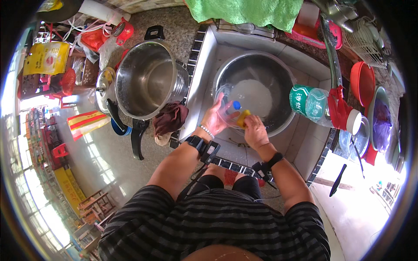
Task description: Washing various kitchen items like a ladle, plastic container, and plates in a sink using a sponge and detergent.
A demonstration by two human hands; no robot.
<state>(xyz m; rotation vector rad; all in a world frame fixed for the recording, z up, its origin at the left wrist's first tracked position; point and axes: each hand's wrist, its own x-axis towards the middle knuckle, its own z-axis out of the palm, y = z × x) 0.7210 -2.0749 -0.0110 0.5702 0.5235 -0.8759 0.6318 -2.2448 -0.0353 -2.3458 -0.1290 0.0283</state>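
My left hand (214,115) grips a clear plastic container (224,90) by its side, tilted over a large round metal basin (280,88). A small round blue thing (236,105) shows beside the left fingers; whether it lies inside the container cannot be told. Pinched in my right hand (256,131) is a yellow sponge or cloth (243,118), held against the container's near rim. Shallow, cloudy liquid seems to lie in the basin, which stands in a white-tiled sink (302,138).
Left of the sink stands a big steel pressure-cooker pot (147,80) with black handles, a dark red cloth (170,119) beside it. A cut plastic bottle (310,103) hangs by the tap at right. Beyond are a green towel (245,11) and a red bowl (362,84).
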